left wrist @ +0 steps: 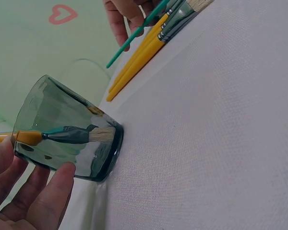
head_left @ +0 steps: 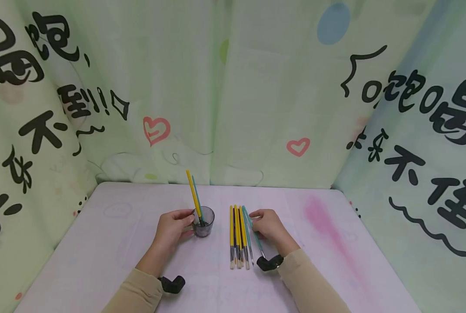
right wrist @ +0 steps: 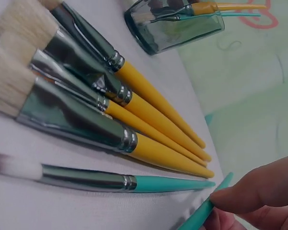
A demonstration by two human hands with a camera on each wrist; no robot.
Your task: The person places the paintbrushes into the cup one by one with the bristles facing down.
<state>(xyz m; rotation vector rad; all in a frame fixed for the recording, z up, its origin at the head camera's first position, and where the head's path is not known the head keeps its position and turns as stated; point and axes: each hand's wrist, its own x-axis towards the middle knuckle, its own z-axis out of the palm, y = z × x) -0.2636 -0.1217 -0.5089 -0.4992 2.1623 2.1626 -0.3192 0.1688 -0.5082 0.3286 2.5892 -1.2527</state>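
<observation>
A clear glass cup (head_left: 210, 225) stands on the table, holding a yellow-handled brush (head_left: 193, 191) and a thin teal one (head_left: 196, 193). My left hand (head_left: 172, 228) grips its left side; in the left wrist view the fingers (left wrist: 53, 196) lie against the glass wall (left wrist: 81, 160). To the right, several brushes (head_left: 237, 230) lie side by side, bristles toward me, mostly yellow-handled. A teal-handled brush (right wrist: 173, 184) lies at their right edge. Just right of it, my right hand (head_left: 271, 226) pinches another teal brush (head_left: 260, 247) by its handle (right wrist: 198, 218), tilted across the row's end.
The table (head_left: 139, 243) has a pale cover with a pink smear (head_left: 327, 226) on the right. Printed curtains (head_left: 256, 87) with hearts and black lettering surround its back and sides. Each wrist wears a black band, the left one (head_left: 173, 284) and the right one (head_left: 269, 263).
</observation>
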